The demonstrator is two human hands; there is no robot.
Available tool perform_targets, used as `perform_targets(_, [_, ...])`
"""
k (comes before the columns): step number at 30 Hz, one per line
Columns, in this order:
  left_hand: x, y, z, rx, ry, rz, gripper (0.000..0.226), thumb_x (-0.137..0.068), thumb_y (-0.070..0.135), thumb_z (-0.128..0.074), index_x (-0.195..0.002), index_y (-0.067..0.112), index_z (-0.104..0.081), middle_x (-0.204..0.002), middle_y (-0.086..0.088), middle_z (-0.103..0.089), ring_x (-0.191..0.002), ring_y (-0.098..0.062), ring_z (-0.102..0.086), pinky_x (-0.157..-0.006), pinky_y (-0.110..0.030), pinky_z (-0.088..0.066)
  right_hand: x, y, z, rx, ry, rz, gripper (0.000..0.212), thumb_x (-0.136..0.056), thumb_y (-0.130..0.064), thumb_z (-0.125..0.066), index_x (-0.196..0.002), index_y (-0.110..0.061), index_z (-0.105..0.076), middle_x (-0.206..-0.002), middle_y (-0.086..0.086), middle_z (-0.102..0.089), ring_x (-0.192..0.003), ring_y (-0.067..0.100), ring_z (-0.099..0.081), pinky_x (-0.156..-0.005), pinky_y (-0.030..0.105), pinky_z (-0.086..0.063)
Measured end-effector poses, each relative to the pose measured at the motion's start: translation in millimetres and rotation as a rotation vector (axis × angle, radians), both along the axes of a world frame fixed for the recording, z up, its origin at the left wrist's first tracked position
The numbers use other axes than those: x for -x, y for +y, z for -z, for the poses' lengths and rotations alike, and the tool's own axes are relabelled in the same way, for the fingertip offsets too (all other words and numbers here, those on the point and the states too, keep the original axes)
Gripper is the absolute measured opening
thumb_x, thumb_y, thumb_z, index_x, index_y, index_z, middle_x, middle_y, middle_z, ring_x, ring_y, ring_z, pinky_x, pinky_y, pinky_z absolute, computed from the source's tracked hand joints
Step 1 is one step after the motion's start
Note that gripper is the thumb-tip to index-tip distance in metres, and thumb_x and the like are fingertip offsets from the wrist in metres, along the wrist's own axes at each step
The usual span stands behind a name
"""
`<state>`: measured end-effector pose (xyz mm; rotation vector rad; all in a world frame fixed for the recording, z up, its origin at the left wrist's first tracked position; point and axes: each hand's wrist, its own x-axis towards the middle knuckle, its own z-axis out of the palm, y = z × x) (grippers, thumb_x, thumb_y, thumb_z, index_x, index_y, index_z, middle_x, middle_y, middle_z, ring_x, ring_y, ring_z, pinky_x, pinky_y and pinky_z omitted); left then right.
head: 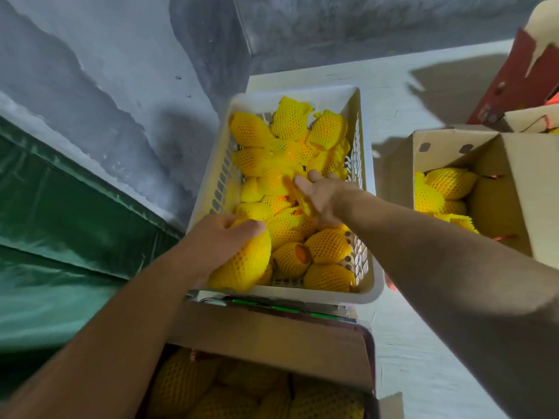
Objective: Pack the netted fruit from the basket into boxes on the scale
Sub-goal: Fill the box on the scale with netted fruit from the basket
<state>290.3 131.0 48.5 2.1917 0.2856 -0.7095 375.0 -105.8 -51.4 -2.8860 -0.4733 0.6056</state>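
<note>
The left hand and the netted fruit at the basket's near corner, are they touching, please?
Touching. The head view shows the left hand with its fingers curled over the top of the netted fruit, no gap between them.

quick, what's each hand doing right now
Left hand: fingers curled round a netted fruit in the basket.
Right hand: open, reaching among the fruit.

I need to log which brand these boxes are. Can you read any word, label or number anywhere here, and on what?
None can be read.
Scale display: green glow only, digits blurred.
Red carton: no print legible.
Brown box and white basket: no text visible.
</note>
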Motion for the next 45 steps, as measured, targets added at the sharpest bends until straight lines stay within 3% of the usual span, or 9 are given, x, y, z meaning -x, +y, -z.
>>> perform_targets(5, [47.4,12.8,-40.7,0.824,0.07,-0.496,0.046,-0.07,0.058,-0.074,-0.095,0.02,-0.076,-0.083,-0.002,-0.077,-0.07,-0.017,-0.075,-0.063,-0.033,-0.061,58.6,13.7,-46.8,-0.73,-0.125,0.311,0.082,-0.081,-0.031,-0.085,-0.15,-0.029,-0.041,-0.129,0.005,-0.037,-0.122,0.026,-0.049,-0.104,0.035,-0.043])
perform_targets(8, [76.5,11.3,-57.2,1.155,0.129,-0.665,0.033,-0.091,0.048,-0.066,-0.083,0.018,-0.076,-0.081,0.0,-0.075,-0.067,-0.017,-0.074,-0.064,-0.036,-0.063,125.9,20.8,-98.6,-1.031,-0.192,0.406,0.052,-0.081,-0.031,-0.085,-0.122,-0.033,-0.052,-0.115,-0.001,-0.05,-0.103,0.012,-0.055,-0.091,0.026,-0.044])
perform_targets(12, [122.5,9.4,-71.2,1.203,0.203,-0.703,0.058,-0.102,0.058,-0.054,-0.133,0.012,-0.068,-0.116,-0.019,-0.077,-0.098,-0.035,-0.078,-0.075,-0.054,-0.065,252.3,41.8,-159.6,-1.35,-0.235,0.559,0.042,-0.079,-0.042,-0.081,-0.108,-0.032,-0.053,-0.087,-0.012,-0.064,-0.075,0.005,-0.062,-0.058,0.023,-0.052])
perform_targets(15, [159.5,38.2,-76.3,1.22,0.292,-0.633,0.068,-0.1,0.064,-0.048,-0.144,0.013,-0.057,-0.13,0.001,-0.061,-0.129,-0.013,-0.062,-0.094,-0.036,-0.058,332.9,61.1,-168.4,-1.422,-0.304,0.721,0.043,-0.072,-0.054,-0.082,-0.105,-0.042,-0.057,-0.101,-0.006,-0.069,-0.095,0.019,-0.071,-0.073,0.045,-0.062])
perform_targets(20, [201.5,87.3,-57.8,1.035,-0.051,-0.641,0.039,-0.115,0.02,-0.038,-0.146,-0.002,-0.051,-0.109,0.004,-0.06,-0.079,-0.007,-0.07,-0.061,-0.008,-0.053,400.1,93.0,-159.1,-1.504,-0.301,1.041,0.06,-0.069,-0.049,-0.081,-0.124,-0.034,-0.063,-0.118,0.008,-0.071,-0.111,0.034,-0.07,-0.085,0.062,-0.06])
perform_targets(23, [223.7,103.3,-58.6,1.032,-0.112,-0.535,0.061,-0.099,0.038,-0.067,-0.155,0.022,-0.047,-0.16,-0.003,-0.04,-0.143,-0.011,-0.041,-0.104,-0.002,-0.034,421.0,116.4,-163.0,-1.602,-0.369,1.146,0.048,-0.087,-0.031,-0.076,-0.131,-0.022,-0.06,-0.123,0.013,-0.07,-0.112,0.033,-0.071,-0.084,0.057,-0.061])
perform_targets(25, [239.5,103.3,-72.7,0.995,-0.048,-0.351,0.072,-0.099,0.069,-0.04,-0.159,0.028,-0.043,-0.169,0.001,-0.033,-0.158,-0.024,-0.023,-0.127,-0.034,-0.016,435.1,132.2,-167.1,-1.687,-0.387,1.172,0.042,-0.093,-0.023,-0.071,-0.133,-0.018,-0.059,-0.125,0.012,-0.07,-0.112,0.03,-0.071,-0.087,0.056,-0.06])
perform_targets(30, [269.0,138.4,-65.8,0.995,-0.102,-0.168,0.042,-0.109,0.044,-0.041,-0.141,0.025,-0.06,-0.136,0.001,-0.071,-0.118,-0.024,-0.072,-0.105,-0.042,-0.051,469.0,168.1,-172.6,-1.889,-0.314,1.124,0.048,-0.092,-0.021,-0.07,-0.137,-0.013,-0.056,-0.127,0.013,-0.071,-0.115,0.032,-0.071,-0.09,0.057,-0.059])
perform_targets(45, [330.0,204.8,-71.3,0.956,-0.05,0.137,0.041,-0.091,0.035,-0.072,-0.13,0.022,-0.066,-0.119,-0.007,-0.077,-0.099,-0.027,-0.077,-0.074,-0.027,-0.061,499.8,260.4,-178.6,-1.882,0.048,0.866,0.036,-0.102,-0.032,-0.058,-0.135,-0.017,-0.063,-0.13,0.009,-0.071,-0.122,0.034,-0.068,-0.098,0.051,-0.057])
